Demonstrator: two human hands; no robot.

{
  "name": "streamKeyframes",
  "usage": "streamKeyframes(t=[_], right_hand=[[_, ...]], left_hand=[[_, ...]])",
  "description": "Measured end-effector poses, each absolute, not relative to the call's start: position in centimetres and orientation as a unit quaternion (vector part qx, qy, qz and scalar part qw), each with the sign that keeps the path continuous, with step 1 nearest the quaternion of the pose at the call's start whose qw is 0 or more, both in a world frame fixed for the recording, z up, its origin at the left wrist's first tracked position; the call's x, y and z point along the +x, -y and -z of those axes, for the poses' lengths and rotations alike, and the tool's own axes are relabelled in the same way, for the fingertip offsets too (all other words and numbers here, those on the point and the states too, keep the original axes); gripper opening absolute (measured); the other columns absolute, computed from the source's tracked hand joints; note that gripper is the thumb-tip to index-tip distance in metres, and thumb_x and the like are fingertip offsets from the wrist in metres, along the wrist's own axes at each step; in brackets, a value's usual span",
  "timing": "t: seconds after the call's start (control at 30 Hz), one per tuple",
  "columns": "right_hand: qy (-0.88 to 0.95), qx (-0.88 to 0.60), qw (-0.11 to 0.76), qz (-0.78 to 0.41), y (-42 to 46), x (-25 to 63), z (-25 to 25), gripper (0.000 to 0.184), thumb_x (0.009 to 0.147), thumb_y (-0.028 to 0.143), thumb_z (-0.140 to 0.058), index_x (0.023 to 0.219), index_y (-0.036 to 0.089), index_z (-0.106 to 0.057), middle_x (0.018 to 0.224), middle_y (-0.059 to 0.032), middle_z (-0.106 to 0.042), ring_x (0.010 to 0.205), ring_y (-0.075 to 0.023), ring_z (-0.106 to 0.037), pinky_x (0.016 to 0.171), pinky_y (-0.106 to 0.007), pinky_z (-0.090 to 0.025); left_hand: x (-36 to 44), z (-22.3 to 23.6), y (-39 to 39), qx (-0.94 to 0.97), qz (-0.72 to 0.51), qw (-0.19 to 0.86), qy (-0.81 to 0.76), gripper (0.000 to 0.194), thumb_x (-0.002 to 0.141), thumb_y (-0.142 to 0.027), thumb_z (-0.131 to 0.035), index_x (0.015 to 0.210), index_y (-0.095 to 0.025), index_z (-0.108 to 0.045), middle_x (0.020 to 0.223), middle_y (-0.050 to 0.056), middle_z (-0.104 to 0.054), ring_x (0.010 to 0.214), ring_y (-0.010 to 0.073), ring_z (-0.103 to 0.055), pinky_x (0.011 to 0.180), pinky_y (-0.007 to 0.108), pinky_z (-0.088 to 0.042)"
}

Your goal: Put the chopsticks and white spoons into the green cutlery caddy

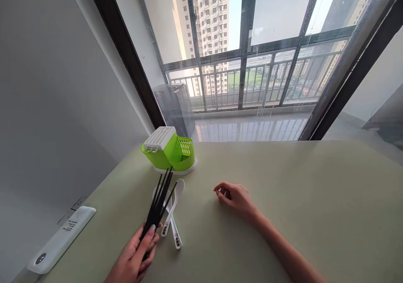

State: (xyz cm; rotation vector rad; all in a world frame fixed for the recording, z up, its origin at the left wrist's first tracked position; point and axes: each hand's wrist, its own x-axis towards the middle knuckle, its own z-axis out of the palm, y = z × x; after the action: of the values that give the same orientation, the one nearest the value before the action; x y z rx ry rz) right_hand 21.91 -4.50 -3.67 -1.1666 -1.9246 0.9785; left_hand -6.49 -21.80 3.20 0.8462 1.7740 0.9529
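Observation:
A bundle of several black chopsticks [157, 209] is gripped in my left hand [138, 249], its fingers wrapped round the lower part. The sticks point up and away, fanning slightly at their far ends. Behind them, two white spoons lie crossed on the table: one spoon [179, 187] has its bowl in full view, while the other spoon [175, 230] is partly hidden by the chopsticks. To the right of the spoons, my right hand [234, 197] is at the tabletop, fingers curled and thumb and fingertips close together. Nothing shows between them.
A green utensil holder [184, 163] with a white slotted top [160, 138] stands at the table's far left. Along the left edge lies a long white device [64, 239] beside the wall. The pale green table [315, 199] reaches to a large window.

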Motion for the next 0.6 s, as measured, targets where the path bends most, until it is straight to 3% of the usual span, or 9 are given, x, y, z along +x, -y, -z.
streamKeyframes(t=[0.07,0.13,0.2,0.27,0.43,0.6], right_hand=[[0.687,-0.428,0.387,-0.44,4.1,22.1,3.8,0.026,0.095,0.044,-0.051,0.1,0.024,-0.068,0.078,-0.0003,-0.073,0.061,-0.0142,-0.061,0.059,-0.028,-0.043],[0.607,-0.401,0.455,-0.514,3.8,22.4,3.6,0.039,0.095,0.056,-0.05,0.111,0.023,-0.063,0.094,-0.0055,-0.074,0.069,-0.0164,-0.065,0.057,-0.027,-0.045],[0.541,-0.378,0.5,-0.561,3.6,22.7,3.3,0.05,0.095,0.064,-0.048,0.12,0.023,-0.059,0.109,-0.0098,-0.073,0.084,-0.0196,-0.069,0.059,-0.028,-0.05],[0.511,-0.358,0.513,-0.589,3.4,22.9,3.0,0.055,0.096,0.068,-0.043,0.121,0.022,-0.06,0.115,-0.0114,-0.071,0.092,-0.0211,-0.069,0.066,-0.031,-0.054],[0.555,-0.351,0.473,-0.587,3.2,22.9,3.1,0.052,0.092,0.068,-0.051,0.107,0.02,-0.065,0.097,-0.0079,-0.074,0.081,-0.0196,-0.067,0.067,-0.031,-0.054],[0.583,-0.378,0.458,-0.554,3.2,22.7,3.4,0.049,0.092,0.068,-0.051,0.098,0.021,-0.063,0.092,-0.0058,-0.073,0.074,-0.0183,-0.063,0.063,-0.029,-0.051]], left_hand=[[-3.9,-1.8,21.6,0.331,-0.385,0.527,-0.681,0.079,0.067,-0.081,-0.071,0.121,-0.024,-0.057,0.073,-0.004,-0.05,0.045,0.003,-0.026,0.04,0.016,-0.015],[-1.5,-0.7,21.2,0.323,-0.372,0.568,-0.659,0.087,0.061,-0.084,-0.073,0.121,-0.023,-0.057,0.072,-0.005,-0.046,0.053,0.006,-0.036,0.044,0.015,-0.024],[0.6,0.0,20.7,0.339,-0.355,0.59,-0.641,0.084,0.064,-0.083,-0.072,0.121,-0.023,-0.056,0.078,-0.002,-0.048,0.067,0.0099,-0.047,0.055,0.016,-0.036],[2.3,0.1,20.1,0.379,-0.328,0.605,-0.619,0.075,0.071,-0.082,-0.067,0.116,-0.022,-0.057,0.08,-0.001,-0.048,0.072,0.0112,-0.047,0.06,0.018,-0.038],[4.4,-0.2,18.9,0.469,-0.283,0.589,-0.594,0.057,0.088,-0.074,-0.053,0.107,-0.02,-0.056,0.077,-0.002,-0.044,0.065,0.0107,-0.038,0.055,0.02,-0.031],[5.0,-0.3,18.1,0.501,-0.267,0.568,-0.596,0.054,0.093,-0.071,-0.045,0.109,-0.02,-0.054,0.077,-0.003,-0.043,0.065,0.0116,-0.039,0.056,0.021,-0.033]])
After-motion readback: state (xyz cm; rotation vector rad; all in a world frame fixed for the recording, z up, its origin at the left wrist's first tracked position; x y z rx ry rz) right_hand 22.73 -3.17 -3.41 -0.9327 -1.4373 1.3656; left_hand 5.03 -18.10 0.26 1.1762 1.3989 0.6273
